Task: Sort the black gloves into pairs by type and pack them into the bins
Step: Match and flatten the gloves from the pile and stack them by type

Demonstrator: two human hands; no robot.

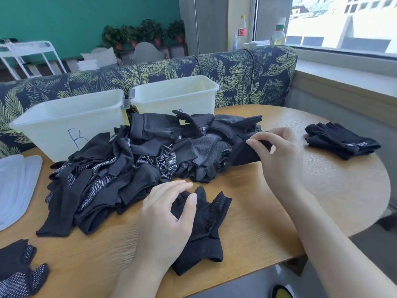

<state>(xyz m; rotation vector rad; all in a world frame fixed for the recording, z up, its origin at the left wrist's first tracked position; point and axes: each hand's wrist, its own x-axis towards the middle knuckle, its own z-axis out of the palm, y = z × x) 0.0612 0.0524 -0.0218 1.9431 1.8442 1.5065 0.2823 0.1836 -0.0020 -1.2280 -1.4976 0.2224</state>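
Observation:
A big heap of black gloves [133, 160] covers the middle of the wooden table [300, 201]. In front of it lies a single black mesh fingerless glove [206, 224]; my left hand [165, 214] pinches its finger end between thumb and fingers. My right hand [279, 153] pinches the cuff of another black glove [242, 155] at the heap's right edge. A sorted stack of fingerless gloves [341, 140] sits at the far right. Dotted-grip gloves [19, 269] lie at the near left corner. Two white bins stand behind the heap, the left bin [64, 117] marked with a blue letter and the right bin [174, 95].
White bin lids [15, 186] lie on the table's left edge. A leaf-patterned sofa [247, 69] runs behind the table. Bottles [242, 31] stand on the window sill beyond it. The table's rounded edge curves close on the right.

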